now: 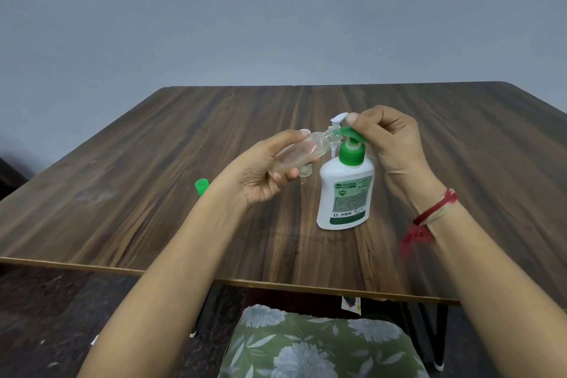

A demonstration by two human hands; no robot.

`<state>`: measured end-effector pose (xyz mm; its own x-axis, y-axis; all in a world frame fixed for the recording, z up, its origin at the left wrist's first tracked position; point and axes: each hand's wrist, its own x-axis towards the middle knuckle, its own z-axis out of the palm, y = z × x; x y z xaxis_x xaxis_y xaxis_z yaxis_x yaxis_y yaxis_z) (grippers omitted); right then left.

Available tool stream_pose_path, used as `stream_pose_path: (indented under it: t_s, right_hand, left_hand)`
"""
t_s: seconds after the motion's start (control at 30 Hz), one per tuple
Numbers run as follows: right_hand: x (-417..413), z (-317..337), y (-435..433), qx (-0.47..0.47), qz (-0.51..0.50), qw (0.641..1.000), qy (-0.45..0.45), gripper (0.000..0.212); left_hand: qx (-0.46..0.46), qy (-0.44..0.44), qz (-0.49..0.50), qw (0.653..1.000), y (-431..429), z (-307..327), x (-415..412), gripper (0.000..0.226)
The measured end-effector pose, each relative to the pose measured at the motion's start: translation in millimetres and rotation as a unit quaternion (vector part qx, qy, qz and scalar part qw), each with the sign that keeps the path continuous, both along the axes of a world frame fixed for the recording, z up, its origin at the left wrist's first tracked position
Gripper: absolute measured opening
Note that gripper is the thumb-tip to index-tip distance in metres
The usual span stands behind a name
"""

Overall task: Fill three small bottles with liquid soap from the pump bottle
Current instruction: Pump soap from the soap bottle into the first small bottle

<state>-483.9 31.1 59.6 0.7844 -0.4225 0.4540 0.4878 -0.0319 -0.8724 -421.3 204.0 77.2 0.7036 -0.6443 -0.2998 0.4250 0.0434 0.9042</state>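
Holding the small clear bottle (294, 153) tilted at frame centre, the left hand (264, 175) curls round it, bottle mouth at the nozzle of the white pump bottle (345, 193). Just right, the right hand (395, 138) grips the green pump head (443, 133), thumb on top.

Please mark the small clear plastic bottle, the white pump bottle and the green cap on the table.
Small clear plastic bottle (297, 152), head view: middle of its body.
White pump bottle with green pump (349, 196), head view: front label.
Small green plastic cap on the table (201, 186), head view: its side.
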Motion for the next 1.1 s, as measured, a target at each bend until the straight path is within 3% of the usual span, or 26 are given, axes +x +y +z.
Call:
stream_pose_path:
  t_s: [0.23,0.5,0.67,0.8,0.97,1.1]
  right_hand:
    - [5,12,5,0.019,0.051,0.997,0.057,0.019]
    - [1,6,0,0.037,0.055,0.995,0.073,0.048]
    - [2,17,0,0.027,0.087,0.993,0.073,0.035]
    - [0,6,1,0.048,0.067,0.993,0.079,0.05]
    - [1,18,1,0.043,0.071,0.993,0.086,0.039]
    - [0,8,1,0.046,0.07,0.993,0.088,0.048]
  left_hand:
    - [0.009,-0.009,0.013,1.0,3,2,2,0.012]
    - [0.031,-0.032,0.011,0.999,4,1,-1,0.014]
    - [0.004,-0.021,0.027,0.999,4,3,1,0.017]
    - [0.0,-0.017,0.024,1.0,4,-3,2,0.018]
    - [-0.028,0.009,0.018,0.999,4,-3,1,0.017]
    - [-0.012,0.002,0.033,0.999,3,-4,1,0.02]
